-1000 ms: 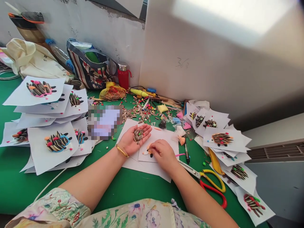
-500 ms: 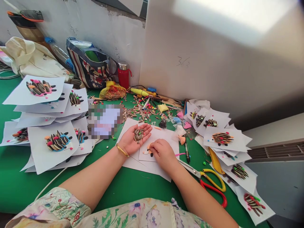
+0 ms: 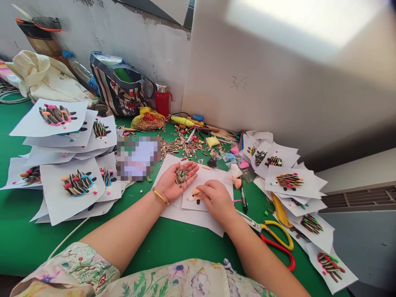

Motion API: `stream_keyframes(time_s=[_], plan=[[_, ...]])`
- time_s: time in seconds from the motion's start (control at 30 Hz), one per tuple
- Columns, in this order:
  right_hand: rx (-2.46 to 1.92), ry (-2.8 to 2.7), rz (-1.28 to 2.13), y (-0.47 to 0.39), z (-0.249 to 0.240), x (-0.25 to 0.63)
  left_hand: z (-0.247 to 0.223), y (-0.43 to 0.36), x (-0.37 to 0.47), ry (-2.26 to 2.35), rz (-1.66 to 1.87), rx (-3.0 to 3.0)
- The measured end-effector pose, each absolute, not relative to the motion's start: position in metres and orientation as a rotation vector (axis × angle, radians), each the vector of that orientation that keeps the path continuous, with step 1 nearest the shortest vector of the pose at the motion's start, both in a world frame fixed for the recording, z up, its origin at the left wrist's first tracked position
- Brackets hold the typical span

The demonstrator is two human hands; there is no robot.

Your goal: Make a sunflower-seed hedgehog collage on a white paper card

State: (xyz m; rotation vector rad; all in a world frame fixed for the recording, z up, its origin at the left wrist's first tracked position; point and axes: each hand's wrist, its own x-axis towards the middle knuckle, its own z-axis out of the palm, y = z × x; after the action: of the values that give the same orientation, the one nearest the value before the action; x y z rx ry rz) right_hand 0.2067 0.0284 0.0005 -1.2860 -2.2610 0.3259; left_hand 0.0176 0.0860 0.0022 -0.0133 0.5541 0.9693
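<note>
My left hand (image 3: 173, 180) lies palm up, fingers stretched out, and holds a small heap of striped sunflower seeds (image 3: 182, 176). Just right of it, my right hand (image 3: 218, 200) is closed in a pinch over a small white card (image 3: 188, 203). On that card sits a flat patch of orange clay (image 3: 195, 192) with small dark and coloured pieces; my fingers cover its right side. What the fingertips pinch is too small to make out. Beneath the card are larger white sheets (image 3: 173, 212).
Stacked cards with seed hedgehogs stand left (image 3: 72, 206) and right (image 3: 297, 196). Scissors (image 3: 276, 239) and a black pen (image 3: 244, 197) lie by my right arm. Loose seeds (image 3: 173, 149), clay lumps (image 3: 236, 171) and a red flask (image 3: 162, 101) are farther back.
My right fingertips have shifted slightly on the card, so more of the orange clay shows. My left hand still holds the seeds. The view has moved slightly.
</note>
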Motion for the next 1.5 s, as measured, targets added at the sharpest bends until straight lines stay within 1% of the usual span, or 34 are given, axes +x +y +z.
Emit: stream_keyframes(time_s=[0.17,0.43,0.67,0.83,0.93,1.2,1.5], plan=[[-1.292,-2.129,0.343,0.032,0.009,0.210,0.000,0.086,0.016,0.531,0.968,-0.025],[-1.209,-2.348,0.295,0.060,0.019,0.175,-0.003,0.089,0.015,0.484,0.962,-0.023],[-1.226,-2.470,0.235,0.078,0.022,0.152,-0.004,0.092,0.013,0.453,0.919,-0.032],[-1.134,-2.221,0.311,0.078,0.029,0.159,-0.008,0.092,0.012,0.428,0.878,-0.082],[-1.207,-2.125,0.441,0.075,0.036,0.172,-0.005,0.089,0.014,0.426,0.922,-0.069],[-1.496,-2.387,0.554,0.063,0.027,0.206,0.000,0.086,0.017,0.484,0.971,-0.063],[-1.321,-2.659,0.522,0.063,0.029,0.198,0.001,0.086,0.017,0.494,0.961,-0.056]])
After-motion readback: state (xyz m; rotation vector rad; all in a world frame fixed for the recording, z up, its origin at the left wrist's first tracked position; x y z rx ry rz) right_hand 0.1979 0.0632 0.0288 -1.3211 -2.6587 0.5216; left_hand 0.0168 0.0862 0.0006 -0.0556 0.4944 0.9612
